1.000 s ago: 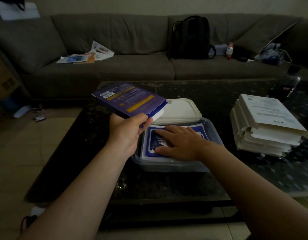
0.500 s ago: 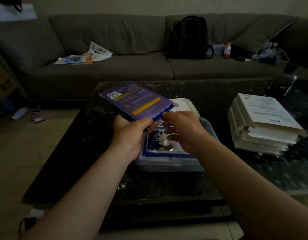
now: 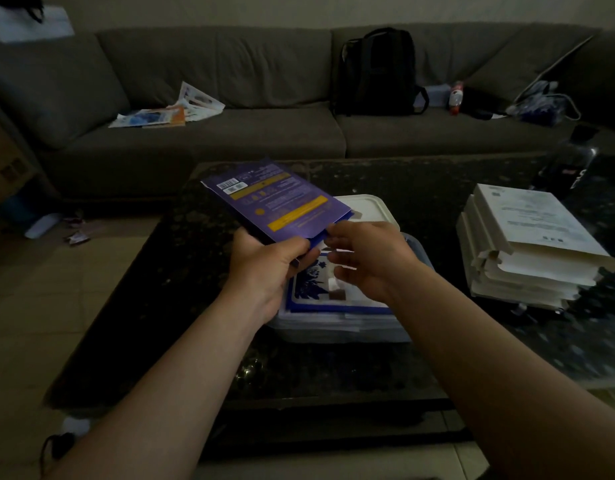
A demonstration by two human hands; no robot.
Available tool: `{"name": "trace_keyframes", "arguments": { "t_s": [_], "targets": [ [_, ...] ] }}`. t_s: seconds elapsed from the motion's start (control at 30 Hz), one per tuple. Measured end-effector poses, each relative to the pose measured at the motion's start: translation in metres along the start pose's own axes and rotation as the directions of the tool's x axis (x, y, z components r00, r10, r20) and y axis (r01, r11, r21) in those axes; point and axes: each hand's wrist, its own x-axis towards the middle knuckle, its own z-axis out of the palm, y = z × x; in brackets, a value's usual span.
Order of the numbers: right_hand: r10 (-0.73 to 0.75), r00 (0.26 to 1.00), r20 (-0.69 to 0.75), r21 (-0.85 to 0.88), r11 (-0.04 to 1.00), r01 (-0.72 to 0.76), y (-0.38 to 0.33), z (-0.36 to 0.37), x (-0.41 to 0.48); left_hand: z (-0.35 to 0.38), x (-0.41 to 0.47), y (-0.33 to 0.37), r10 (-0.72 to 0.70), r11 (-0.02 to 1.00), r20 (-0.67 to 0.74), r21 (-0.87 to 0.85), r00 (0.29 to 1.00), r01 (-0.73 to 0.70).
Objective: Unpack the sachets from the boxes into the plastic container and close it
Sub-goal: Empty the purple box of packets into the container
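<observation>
Head view: left hand [image 3: 268, 268] gripping purple box [image 3: 275, 199], angling its open end over plastic container [image 3: 337, 332], probably for emptying; right hand [image 3: 372, 261] hovering loose-fingered there, empty; sachets [image 3: 313, 289] lying in container

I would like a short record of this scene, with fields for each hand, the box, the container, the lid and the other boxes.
left hand: holds the purple box by its near end
right hand: fingers loosely curled at that same end, holding nothing
container: open, sachets inside
lid: off, lying behind the container
white boxes: stacked on the table, right side
</observation>
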Motion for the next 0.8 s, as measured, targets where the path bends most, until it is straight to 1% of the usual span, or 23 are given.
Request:
{"name": "trace_keyframes", "arguments": {
  "t_s": [0.1, 0.2, 0.33, 0.5, 0.7, 0.8],
  "targets": [
    [-0.018, 1.0, -0.01, -0.015, 1.0, 0.017, 0.0, 0.0, -0.001, -0.001, 0.003, -0.003, -0.005, 1.0, -0.007, 0.008, 1.0, 0.005],
    [-0.005, 1.0, -0.025, 0.003, 1.0, 0.005, -0.001, 0.002, -0.003, 0.0, 0.003, -0.004, 0.005, 0.999, -0.031, 0.042, 1.0, -0.004],
    [0.005, 1.0, 0.013, 0.056, 0.998, -0.006, -0.003, 0.0, -0.003, -0.004, 0.008, -0.001, -0.018, 1.0, -0.095, 0.007, 0.995, 0.019],
    [0.013, 1.0, 0.027, 0.053, 0.998, -0.015, -0.002, -0.004, -0.002, -0.007, 0.014, 0.002, -0.011, 1.0, -0.162, 0.008, 0.987, 0.013],
    [0.007, 0.999, -0.051, 0.051, 0.999, -0.004, -0.003, -0.017, -0.003, -0.014, 0.023, 0.004, -0.032, 0.999, -0.215, -0.028, 0.976, 0.027],
    [-0.011, 0.995, -0.104, 0.002, 1.0, 0.012, -0.004, -0.022, -0.003, -0.015, 0.024, 0.003, -0.032, 0.999, -0.222, -0.032, 0.974, 0.025]
  ]
}}
